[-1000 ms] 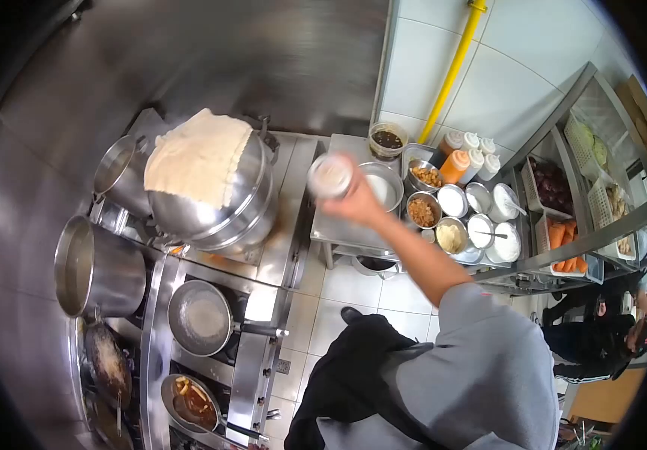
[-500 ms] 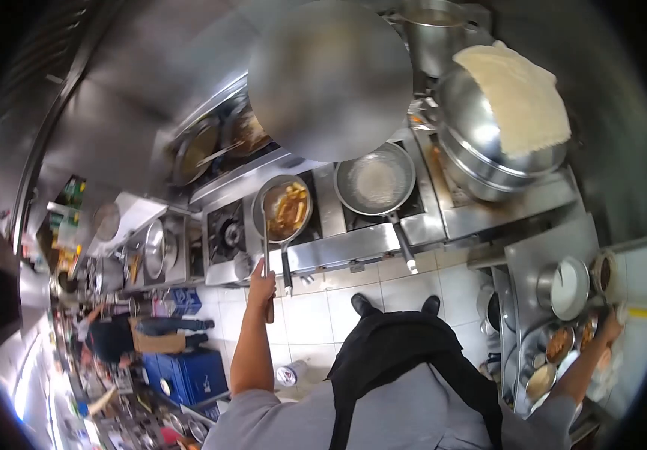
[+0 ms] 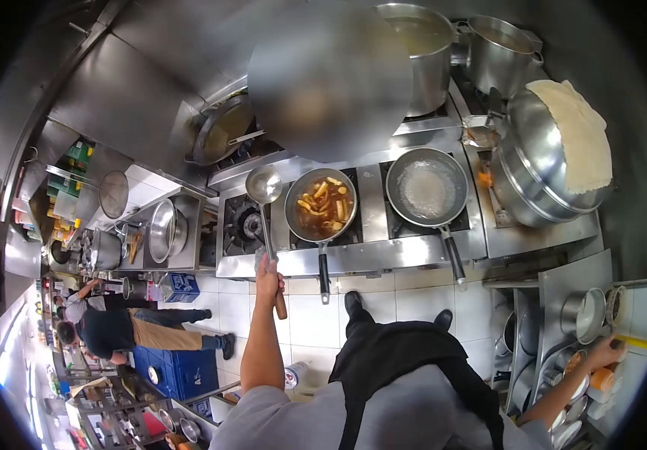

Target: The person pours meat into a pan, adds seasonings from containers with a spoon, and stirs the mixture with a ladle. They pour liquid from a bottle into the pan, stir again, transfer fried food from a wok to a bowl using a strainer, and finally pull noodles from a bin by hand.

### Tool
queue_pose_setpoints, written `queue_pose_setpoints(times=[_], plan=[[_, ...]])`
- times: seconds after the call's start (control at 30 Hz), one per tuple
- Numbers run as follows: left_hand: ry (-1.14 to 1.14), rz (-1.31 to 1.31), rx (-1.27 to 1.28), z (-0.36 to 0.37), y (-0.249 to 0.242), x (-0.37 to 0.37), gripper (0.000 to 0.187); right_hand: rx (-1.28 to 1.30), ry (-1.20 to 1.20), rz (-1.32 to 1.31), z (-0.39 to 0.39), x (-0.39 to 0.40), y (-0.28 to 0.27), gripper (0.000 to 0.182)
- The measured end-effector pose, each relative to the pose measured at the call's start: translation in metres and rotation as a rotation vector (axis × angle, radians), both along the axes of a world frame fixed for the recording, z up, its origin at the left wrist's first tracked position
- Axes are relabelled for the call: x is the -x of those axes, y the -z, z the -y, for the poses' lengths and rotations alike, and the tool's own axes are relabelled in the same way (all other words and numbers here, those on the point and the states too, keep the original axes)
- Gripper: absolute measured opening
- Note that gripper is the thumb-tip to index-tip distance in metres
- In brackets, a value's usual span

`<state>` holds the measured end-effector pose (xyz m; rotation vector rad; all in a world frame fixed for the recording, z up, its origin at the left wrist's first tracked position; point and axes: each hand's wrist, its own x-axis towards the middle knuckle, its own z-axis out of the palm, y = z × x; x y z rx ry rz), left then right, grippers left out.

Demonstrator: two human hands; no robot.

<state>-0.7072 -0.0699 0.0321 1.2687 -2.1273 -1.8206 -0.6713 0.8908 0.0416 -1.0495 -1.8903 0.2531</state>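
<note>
My left hand (image 3: 269, 283) is closed round the handle of a ladle (image 3: 264, 186). Its metal bowl hangs over the unused-looking left burner (image 3: 245, 227), beside a frying pan (image 3: 321, 205). Pale food strips (image 3: 329, 201) lie in brown-red sauce in that pan. To its right on the stove, a second frying pan (image 3: 426, 187) holds a pale, cloudy liquid. My right hand (image 3: 606, 352) is stretched out far right, over a shelf of small containers, its fingertips at the end of a yellow strip (image 3: 639, 343); I cannot tell whether it grips anything.
Tall pots (image 3: 500, 52) stand at the back, and a large steamer pot (image 3: 537, 161) with a cloth (image 3: 580, 139) on its lid at right. A wok (image 3: 222, 131) is back left. People (image 3: 109, 330) stand at far left near blue crates (image 3: 177, 371).
The ladle's bowl has come out of the food pan and moved left over the burner. My right hand has shifted to the yellow strip. The camera view has shifted.
</note>
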Motion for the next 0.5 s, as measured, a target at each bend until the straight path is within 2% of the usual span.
queue_pose_setpoints(times=[0.07, 0.13, 0.17, 0.23, 0.27, 0.3, 0.37, 0.4, 0.43, 0.47, 0.5], plan=[[-0.001, 0.017, -0.079, 0.048, 0.038, 0.009, 0.050, -0.063, -0.214, 0.106, 0.072, 0.004, 0.025, 0.048], [0.036, 0.020, -0.092, 0.076, 0.062, 0.018, 0.051, 0.094, -0.407, 0.184, 0.195, 0.005, 0.034, 0.049], [0.065, -0.010, -0.142, 0.089, 0.079, 0.018, 0.052, 0.117, -0.547, 0.309, 0.236, -0.006, 0.053, 0.048], [0.070, -0.003, -0.287, 0.108, 0.109, 0.021, 0.050, 0.228, -0.776, 0.325, 0.329, -0.028, 0.088, 0.052], [0.071, -0.019, -0.317, 0.119, 0.131, 0.020, 0.050, 0.413, -0.810, 0.496, 0.374, -0.039, 0.086, 0.051], [0.057, -0.014, -0.319, 0.124, 0.142, 0.021, 0.044, 0.429, -0.818, 0.643, 0.414, -0.054, 0.091, 0.042], [0.160, 0.090, -0.179, 0.139, 0.156, 0.028, 0.035, 0.531, -0.891, 0.778, 0.463, -0.092, 0.110, 0.039], [0.162, 0.095, -0.187, 0.155, 0.166, 0.030, 0.035, 0.643, -0.907, 0.858, 0.466, -0.124, 0.135, 0.039], [0.431, 0.076, 0.267, 0.172, 0.180, 0.036, 0.030, 0.755, -0.921, 0.931, 0.464, -0.151, 0.156, 0.038], [0.688, 0.045, 0.729, 0.189, 0.188, 0.044, 0.026, 0.985, -0.811, 0.954, 0.481, -0.164, 0.140, 0.039], [0.739, -0.029, 0.802, 0.210, 0.177, 0.065, 0.025, 1.192, -0.669, 0.969, 0.497, -0.179, 0.127, 0.040]])
